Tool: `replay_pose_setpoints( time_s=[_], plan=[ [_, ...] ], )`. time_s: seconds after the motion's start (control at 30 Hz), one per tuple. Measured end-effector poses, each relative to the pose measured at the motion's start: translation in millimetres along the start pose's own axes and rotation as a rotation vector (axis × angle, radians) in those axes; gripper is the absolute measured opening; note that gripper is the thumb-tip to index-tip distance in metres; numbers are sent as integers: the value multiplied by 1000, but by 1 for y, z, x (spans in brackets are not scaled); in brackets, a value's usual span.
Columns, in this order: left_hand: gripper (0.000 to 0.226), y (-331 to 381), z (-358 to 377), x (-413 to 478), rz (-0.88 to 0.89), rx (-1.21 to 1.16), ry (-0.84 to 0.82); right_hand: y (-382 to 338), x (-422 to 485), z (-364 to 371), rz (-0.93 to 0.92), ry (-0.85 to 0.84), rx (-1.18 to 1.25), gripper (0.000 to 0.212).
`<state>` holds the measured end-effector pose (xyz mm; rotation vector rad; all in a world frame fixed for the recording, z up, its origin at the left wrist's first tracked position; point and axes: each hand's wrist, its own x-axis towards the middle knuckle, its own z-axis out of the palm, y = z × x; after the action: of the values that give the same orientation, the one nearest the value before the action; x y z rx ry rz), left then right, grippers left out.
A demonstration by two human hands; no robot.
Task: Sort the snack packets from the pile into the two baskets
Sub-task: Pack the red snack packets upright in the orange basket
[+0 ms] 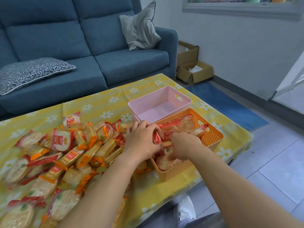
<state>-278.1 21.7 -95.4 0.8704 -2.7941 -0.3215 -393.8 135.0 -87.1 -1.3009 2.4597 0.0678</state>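
A large pile of snack packets [54, 155], red-edged and orange-edged, covers the left of the table. An orange basket [212, 137] at the right holds several red-edged cracker packets. Behind it stands a pink basket [158, 102] with nothing visible inside. My left hand [141, 140] is at the orange basket's left rim, fingers curled around a red-edged packet [156, 137]. My right hand [184, 145] reaches into the orange basket, fingers curled down onto the packets there; what it holds is hidden.
The table wears a yellow cloth with white flowers [102, 102]. A blue sofa [82, 46] with cushions stands behind. Cardboard boxes [194, 71] and a blue mat [227, 104] lie on the floor at right. A shoe [184, 209] shows below the table edge.
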Motion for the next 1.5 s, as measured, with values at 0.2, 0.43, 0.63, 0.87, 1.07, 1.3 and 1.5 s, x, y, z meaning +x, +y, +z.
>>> replay_pose_setpoints(
  time_s=[0.2,0.43,0.63,0.87,1.07,1.3,1.5],
  plan=[
    [40,2,1,3,-19,20,13,15,3,-21,-13,17,272,18],
    [38,0,0,3,-25,38,15,-13,0,-4,17,-126,215,22],
    [47,3,0,3,-33,97,-24,20,-7,-36,110,220,472,16],
    [80,-2,-2,-1,-61,4,7,-14,14,5,50,371,442,21],
    [58,0,7,-5,86,10,-23,15,13,-19,7,85,780,22],
    [47,11,6,2,-12,60,2,21,32,4,-40,399,220,50],
    [39,11,7,2,-22,77,36,21,23,-7,111,492,6,31]
  ],
)
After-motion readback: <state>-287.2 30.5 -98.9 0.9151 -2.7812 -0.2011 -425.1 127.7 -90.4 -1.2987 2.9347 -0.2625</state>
